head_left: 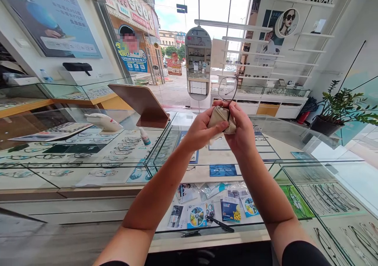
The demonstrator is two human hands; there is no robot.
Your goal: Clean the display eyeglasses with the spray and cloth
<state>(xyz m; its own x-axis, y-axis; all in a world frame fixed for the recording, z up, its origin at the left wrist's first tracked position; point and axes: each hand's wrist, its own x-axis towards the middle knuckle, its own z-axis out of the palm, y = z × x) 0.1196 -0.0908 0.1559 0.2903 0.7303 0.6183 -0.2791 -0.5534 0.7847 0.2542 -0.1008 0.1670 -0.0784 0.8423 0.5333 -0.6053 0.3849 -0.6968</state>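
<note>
Both hands are raised together over the glass counter, in the middle of the head view. My left hand [202, 130] is closed round a bunched beige cloth [217, 117], its thumb lying across the front. Beside it, my right hand [243, 128] grips a pair of thin-framed glasses [227, 88] with its fingertips, against the right side of the cloth. One round lens stands up above the fingers; the rest of the glasses is hidden by the cloth and hands.
A small spray bottle [145, 136], a white hand-shaped stand [104, 123] and a brown tilted board [140, 102] stand on the glass counter [177, 118] to the left. A potted plant [327, 114] is at the right. Leaflets and a black pen [220, 223] lie nearer.
</note>
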